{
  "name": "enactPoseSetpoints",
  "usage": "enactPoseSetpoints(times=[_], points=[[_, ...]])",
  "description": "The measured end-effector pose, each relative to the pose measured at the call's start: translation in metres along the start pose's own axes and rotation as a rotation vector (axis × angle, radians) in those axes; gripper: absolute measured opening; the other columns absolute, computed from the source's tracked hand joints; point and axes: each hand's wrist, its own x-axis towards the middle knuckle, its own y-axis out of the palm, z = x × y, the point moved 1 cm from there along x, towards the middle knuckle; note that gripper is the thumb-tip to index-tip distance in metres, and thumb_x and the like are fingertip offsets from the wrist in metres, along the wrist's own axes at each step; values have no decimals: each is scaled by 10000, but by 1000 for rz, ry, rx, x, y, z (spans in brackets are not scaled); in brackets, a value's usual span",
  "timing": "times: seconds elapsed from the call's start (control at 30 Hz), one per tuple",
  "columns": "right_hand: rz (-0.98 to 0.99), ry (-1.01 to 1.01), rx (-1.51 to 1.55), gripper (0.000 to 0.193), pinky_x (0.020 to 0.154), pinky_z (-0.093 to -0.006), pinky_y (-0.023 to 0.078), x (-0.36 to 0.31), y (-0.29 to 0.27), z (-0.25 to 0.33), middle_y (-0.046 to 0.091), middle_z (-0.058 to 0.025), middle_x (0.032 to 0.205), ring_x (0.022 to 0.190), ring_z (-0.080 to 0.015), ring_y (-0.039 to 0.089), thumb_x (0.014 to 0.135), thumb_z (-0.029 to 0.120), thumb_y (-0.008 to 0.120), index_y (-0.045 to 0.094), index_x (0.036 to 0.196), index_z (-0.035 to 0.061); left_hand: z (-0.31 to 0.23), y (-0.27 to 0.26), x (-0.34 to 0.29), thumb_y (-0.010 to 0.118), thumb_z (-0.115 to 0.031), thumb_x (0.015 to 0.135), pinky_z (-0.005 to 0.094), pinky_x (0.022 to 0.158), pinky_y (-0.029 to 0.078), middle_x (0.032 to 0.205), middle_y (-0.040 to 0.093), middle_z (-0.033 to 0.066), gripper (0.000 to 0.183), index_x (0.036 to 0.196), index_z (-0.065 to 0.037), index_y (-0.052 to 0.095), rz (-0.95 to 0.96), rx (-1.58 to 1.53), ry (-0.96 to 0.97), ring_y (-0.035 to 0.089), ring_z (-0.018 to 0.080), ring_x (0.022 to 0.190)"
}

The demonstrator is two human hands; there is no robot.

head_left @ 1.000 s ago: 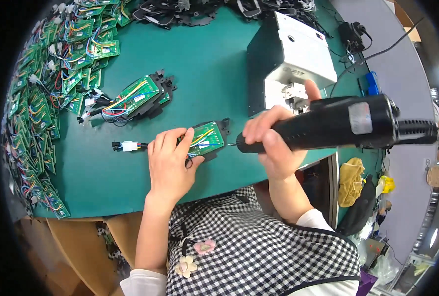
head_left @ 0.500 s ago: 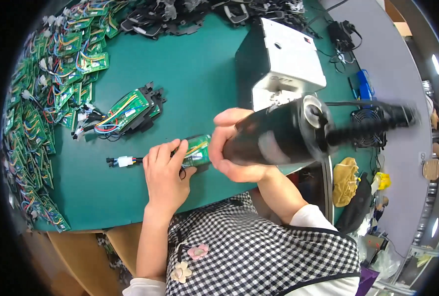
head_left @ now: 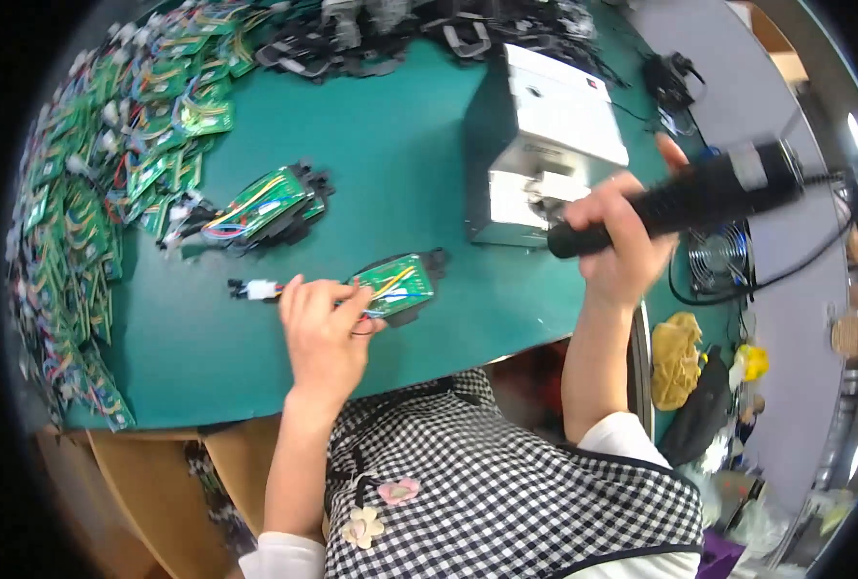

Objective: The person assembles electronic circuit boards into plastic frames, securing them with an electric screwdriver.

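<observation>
All places relative to the white-topped box (head_left: 574,106). Right hand (head_left: 627,232) is raised at its near right, fingers wrapped around a black handheld driver (head_left: 719,188), grip closed, a bit blurred. Driver tilted: nose down-left, overlapping the box's near right corner in view, touching or not can't tell; tail up-right, cable (head_left: 786,278) looping past the fan (head_left: 719,256) to the right of the box. Right forearm near vertical.

Left hand (head_left: 323,338) is palm down, well to the near left of the box, fingers curled over the left end of a circuit board (head_left: 405,280), thumb at its near side, gripping it. Board sits on a black frame, white connector (head_left: 260,289) out to its left.

Stacked board assembly (head_left: 265,205) left of the box; board pile (head_left: 82,232) far left; black frame pieces (head_left: 304,48) beyond it, to the left. Broad stretch of green surface (head_left: 381,174) between box and stack, another strip from the box's near side to the curved near edge.
</observation>
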Motion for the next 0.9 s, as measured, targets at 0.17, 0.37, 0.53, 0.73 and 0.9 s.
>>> enactPoseSetpoints(times=[0.17,0.37,0.53,0.73,0.9], points=[[155,6,367,822,576,-305,481,-44,69,-15,540,-89,688,578,-177,550,769,-2,565,17,1380,49,2,8,2,750,-98,566,499,930,375,828,570,55,297,851,-80,670,-42,-127,-65,551,257,883],[309,212,288,795,533,-229,460,-48,110,-47,553,-85,702,576,-126,545,735,-83,549,68,1364,-3,-3,7,1,724,-86,566,481,908,399,808,541,43,302,864,-79,679,-60,-150,-95,535,231,858],[400,316,151,779,587,-321,477,-49,120,-56,529,-89,678,577,-175,539,761,-23,543,68,1374,40,1,6,0,723,-90,553,482,899,405,814,541,43,306,855,-68,678,-52,-186,-93,533,236,864],[582,352,-101,578,594,-247,450,-41,139,-64,571,-58,741,618,-112,528,629,9,624,396,1159,-42,1,7,0,707,-78,539,458,875,413,805,535,56,286,819,-46,658,-88,-211,-84,530,263,859],[592,46,-16,307,518,-222,399,-44,133,-65,565,-48,723,539,-79,485,643,-14,617,551,941,-43,-2,12,5,684,-53,541,391,726,411,809,543,60,194,720,-46,611,-110,-279,-87,511,275,799]])
